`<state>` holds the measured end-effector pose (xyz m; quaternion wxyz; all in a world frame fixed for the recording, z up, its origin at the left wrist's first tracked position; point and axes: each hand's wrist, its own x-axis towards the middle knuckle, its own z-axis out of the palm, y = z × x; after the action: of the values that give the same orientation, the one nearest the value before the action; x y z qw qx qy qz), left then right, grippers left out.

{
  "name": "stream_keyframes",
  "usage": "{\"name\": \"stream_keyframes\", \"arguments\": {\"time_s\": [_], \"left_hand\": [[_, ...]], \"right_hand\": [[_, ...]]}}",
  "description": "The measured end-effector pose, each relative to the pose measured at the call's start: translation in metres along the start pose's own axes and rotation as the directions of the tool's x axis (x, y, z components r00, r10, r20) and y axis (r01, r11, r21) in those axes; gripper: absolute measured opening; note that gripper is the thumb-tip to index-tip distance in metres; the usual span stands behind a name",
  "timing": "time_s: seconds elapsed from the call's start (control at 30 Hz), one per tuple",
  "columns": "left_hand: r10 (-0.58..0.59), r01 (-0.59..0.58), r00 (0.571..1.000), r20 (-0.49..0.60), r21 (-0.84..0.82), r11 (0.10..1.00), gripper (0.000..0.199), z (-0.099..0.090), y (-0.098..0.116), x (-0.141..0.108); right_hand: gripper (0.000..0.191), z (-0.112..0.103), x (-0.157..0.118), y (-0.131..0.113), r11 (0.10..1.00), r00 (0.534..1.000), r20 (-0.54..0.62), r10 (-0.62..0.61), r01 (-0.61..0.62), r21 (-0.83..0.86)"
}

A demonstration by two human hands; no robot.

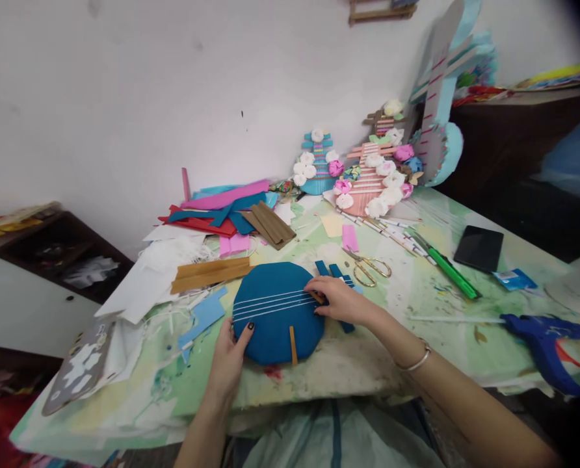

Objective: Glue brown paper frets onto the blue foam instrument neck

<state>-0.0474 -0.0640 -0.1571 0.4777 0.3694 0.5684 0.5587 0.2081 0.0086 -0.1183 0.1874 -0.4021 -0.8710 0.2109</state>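
Note:
A dark blue many-sided craft body lies at the table's front, with white strings across it and a short neck with blue crosspieces at its right. My left hand holds its lower left edge, the thumb on top. At the right edge, my right hand has its fingers pinched over the strings, on a small brown strip. Another orange-brown strip lies on the lower part of the blue body.
Gold scissors, a green cutter, a black phone and a blue glue gun lie to the right. Paper strips are heaped behind. Flowered instrument-shaped crafts lean at the wall. A grey case lies left.

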Motion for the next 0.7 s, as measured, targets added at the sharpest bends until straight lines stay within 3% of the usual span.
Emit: {"name": "stream_keyframes", "arguments": {"time_s": [0.1, 0.23, 0.37, 0.43, 0.5, 0.57, 0.6, 0.63, 0.67, 0.7], "left_hand": [[-0.027, 0.026, 1.000, -0.013, -0.025, 0.999, 0.064, -0.003, -0.003, -0.016], [-0.053, 0.052, 0.998, 0.038, 0.011, 0.999, 0.066, -0.011, -0.004, -0.014], [-0.022, 0.009, 0.999, 0.047, 0.261, 0.965, 0.062, -0.017, 0.003, -0.008], [0.110, -0.077, 0.993, -0.044, 0.467, 0.881, 0.063, -0.014, 0.011, -0.010], [0.345, -0.183, 0.929, -0.134, 0.645, 0.742, 0.061, -0.006, 0.023, -0.015], [0.491, -0.283, 0.862, -0.124, 0.686, 0.670, 0.047, 0.007, 0.035, -0.023], [0.465, -0.322, 0.883, -0.068, 0.634, 0.703, 0.037, 0.016, 0.041, -0.026], [0.362, -0.322, 0.932, 0.033, 0.533, 0.782, 0.030, 0.025, 0.046, -0.029], [0.231, -0.273, 0.961, 0.150, 0.400, 0.875, 0.028, 0.035, 0.050, -0.031], [0.096, -0.173, 0.958, 0.269, 0.279, 0.944, 0.028, 0.044, 0.052, -0.033]], "right_hand": [[0.042, 0.000, -0.007, -0.008, 0.999, 0.999, 0.034, -0.020, 0.019, 0.041], [0.033, 0.004, -0.010, -0.014, 0.996, 0.998, 0.061, -0.031, 0.026, 0.080], [0.050, 0.009, -0.014, -0.014, 0.994, 1.000, 0.026, 0.003, -0.005, 0.108], [0.063, 0.010, -0.019, -0.015, 0.990, 1.000, -0.023, 0.016, -0.013, 0.141], [0.070, 0.009, -0.026, -0.020, 0.978, 0.993, -0.118, 0.009, 0.016, 0.209], [0.073, 0.007, -0.034, -0.029, 0.958, 0.973, -0.230, -0.011, 0.077, 0.277], [0.074, 0.006, -0.038, -0.035, 0.947, 0.961, -0.276, -0.022, 0.108, 0.302], [0.075, 0.006, -0.042, -0.041, 0.937, 0.951, -0.309, -0.029, 0.134, 0.324], [0.077, 0.005, -0.045, -0.048, 0.923, 0.944, -0.329, -0.030, 0.152, 0.352], [0.079, 0.006, -0.049, -0.053, 0.906, 0.940, -0.340, -0.024, 0.165, 0.391]]}}
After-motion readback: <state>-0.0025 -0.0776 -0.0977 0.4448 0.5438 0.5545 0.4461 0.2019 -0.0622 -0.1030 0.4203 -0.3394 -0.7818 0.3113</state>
